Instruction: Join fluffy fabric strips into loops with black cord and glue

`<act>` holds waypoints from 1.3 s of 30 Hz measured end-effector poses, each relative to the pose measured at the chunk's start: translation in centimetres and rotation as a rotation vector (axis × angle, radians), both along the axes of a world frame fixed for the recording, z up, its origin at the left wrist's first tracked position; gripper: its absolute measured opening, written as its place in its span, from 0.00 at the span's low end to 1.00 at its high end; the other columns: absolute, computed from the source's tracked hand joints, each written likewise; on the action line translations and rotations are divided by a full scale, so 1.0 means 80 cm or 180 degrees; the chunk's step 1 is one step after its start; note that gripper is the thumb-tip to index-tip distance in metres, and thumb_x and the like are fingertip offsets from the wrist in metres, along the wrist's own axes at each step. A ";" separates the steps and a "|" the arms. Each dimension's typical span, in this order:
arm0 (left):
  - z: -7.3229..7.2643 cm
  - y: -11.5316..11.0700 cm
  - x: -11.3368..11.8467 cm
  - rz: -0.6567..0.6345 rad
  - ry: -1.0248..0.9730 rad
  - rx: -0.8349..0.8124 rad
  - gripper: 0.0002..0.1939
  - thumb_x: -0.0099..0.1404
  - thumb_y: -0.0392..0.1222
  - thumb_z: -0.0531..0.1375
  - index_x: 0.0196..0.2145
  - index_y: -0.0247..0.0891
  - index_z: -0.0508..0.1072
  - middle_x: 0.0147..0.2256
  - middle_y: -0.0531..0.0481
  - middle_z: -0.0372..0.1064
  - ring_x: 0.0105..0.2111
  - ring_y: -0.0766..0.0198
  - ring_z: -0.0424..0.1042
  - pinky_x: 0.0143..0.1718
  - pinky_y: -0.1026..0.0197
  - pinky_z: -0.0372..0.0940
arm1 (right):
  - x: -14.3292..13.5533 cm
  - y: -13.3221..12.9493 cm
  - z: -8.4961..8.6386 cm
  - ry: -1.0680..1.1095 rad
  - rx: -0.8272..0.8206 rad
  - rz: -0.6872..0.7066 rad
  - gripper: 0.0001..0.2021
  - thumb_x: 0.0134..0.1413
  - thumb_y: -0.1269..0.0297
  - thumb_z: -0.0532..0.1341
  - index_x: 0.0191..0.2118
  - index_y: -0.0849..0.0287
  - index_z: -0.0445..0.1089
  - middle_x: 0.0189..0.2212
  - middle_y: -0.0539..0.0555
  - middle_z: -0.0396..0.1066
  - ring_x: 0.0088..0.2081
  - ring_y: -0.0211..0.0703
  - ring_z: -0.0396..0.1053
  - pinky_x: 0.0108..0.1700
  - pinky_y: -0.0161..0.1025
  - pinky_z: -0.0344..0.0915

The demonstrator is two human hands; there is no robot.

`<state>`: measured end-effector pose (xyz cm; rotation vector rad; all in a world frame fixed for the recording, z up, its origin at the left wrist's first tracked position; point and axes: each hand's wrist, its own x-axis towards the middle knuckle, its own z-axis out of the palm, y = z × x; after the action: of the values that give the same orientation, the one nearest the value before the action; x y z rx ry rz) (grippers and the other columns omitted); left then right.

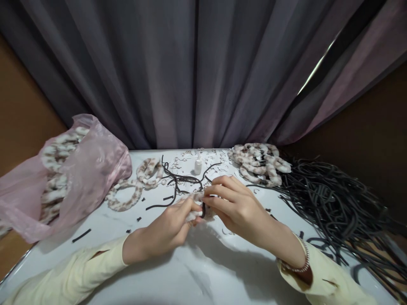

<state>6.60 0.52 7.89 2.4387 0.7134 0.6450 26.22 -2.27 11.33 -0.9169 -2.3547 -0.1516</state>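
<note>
Low over the middle of the table, my left hand [170, 222] is closed, with thumb and fingers pinching a white and brown fluffy tube [192, 216]. My right hand [240, 203] meets it from the other side, fingertips pinched together at a short piece of black cord [204, 210] that stands up beside the tube. The fingers cover part of both, so I cannot tell whether the cord sits inside the tube. More of the fluffy material shows behind and under the fingertips.
Two fluffy rings [124, 195] lie left, near a pink plastic bag [111, 148] holding more. Black cords [178, 178] and a small white bottle [198, 165] are behind my hands. At right are a fluffy pile [260, 163] and a big heap of black cords [337, 207]. Curtains [178, 76] hang behind.
</note>
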 end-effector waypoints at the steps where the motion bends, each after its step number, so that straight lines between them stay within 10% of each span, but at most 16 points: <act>1: -0.001 -0.001 0.000 -0.0005 -0.0006 0.0120 0.11 0.58 0.27 0.47 0.37 0.39 0.58 0.35 0.46 0.70 0.32 0.64 0.70 0.34 0.65 0.62 | -0.001 0.001 -0.001 0.0035 -0.0012 0.0048 0.11 0.58 0.76 0.51 0.34 0.62 0.70 0.34 0.58 0.71 0.38 0.45 0.62 0.37 0.43 0.62; 13: -0.005 0.000 0.002 -0.0226 -0.0231 0.0156 0.14 0.58 0.27 0.48 0.40 0.38 0.64 0.34 0.46 0.71 0.34 0.62 0.70 0.35 0.63 0.62 | 0.004 0.015 -0.013 0.0613 -0.1297 0.0264 0.08 0.54 0.77 0.57 0.33 0.62 0.73 0.32 0.54 0.71 0.33 0.37 0.68 0.34 0.33 0.65; 19: -0.002 0.019 0.014 0.0864 -0.1149 -0.2384 0.08 0.62 0.45 0.54 0.29 0.38 0.62 0.21 0.55 0.65 0.20 0.68 0.62 0.23 0.68 0.56 | -0.013 0.002 -0.005 0.1625 -0.1390 -0.0609 0.11 0.52 0.77 0.54 0.36 0.61 0.72 0.34 0.54 0.74 0.35 0.39 0.71 0.38 0.35 0.66; 23: -0.013 0.040 0.015 0.0843 -0.2011 -0.4084 0.10 0.54 0.35 0.61 0.22 0.34 0.62 0.20 0.56 0.58 0.20 0.73 0.57 0.23 0.70 0.56 | -0.024 -0.010 -0.001 0.1391 -0.2471 -0.0518 0.15 0.52 0.77 0.53 0.38 0.58 0.75 0.34 0.50 0.76 0.32 0.37 0.72 0.36 0.32 0.66; 28: -0.023 0.050 0.013 0.0789 -0.2351 -0.5633 0.08 0.50 0.28 0.61 0.24 0.33 0.64 0.20 0.58 0.54 0.17 0.76 0.51 0.20 0.72 0.54 | -0.028 -0.004 -0.021 0.1003 -0.2552 -0.0593 0.18 0.52 0.76 0.51 0.45 0.58 0.72 0.38 0.53 0.76 0.33 0.41 0.72 0.39 0.36 0.66; 39: -0.013 0.046 0.015 0.0605 -0.2378 -0.5048 0.10 0.48 0.25 0.61 0.24 0.33 0.62 0.21 0.58 0.58 0.19 0.76 0.54 0.21 0.71 0.54 | -0.035 0.020 -0.059 0.2824 -0.3628 -0.0264 0.06 0.55 0.72 0.53 0.37 0.57 0.53 0.32 0.50 0.69 0.33 0.37 0.67 0.32 0.34 0.62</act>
<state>7.82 4.23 6.84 0.6176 0.6793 0.5974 23.44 -0.70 6.60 -1.1936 -1.4143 1.3859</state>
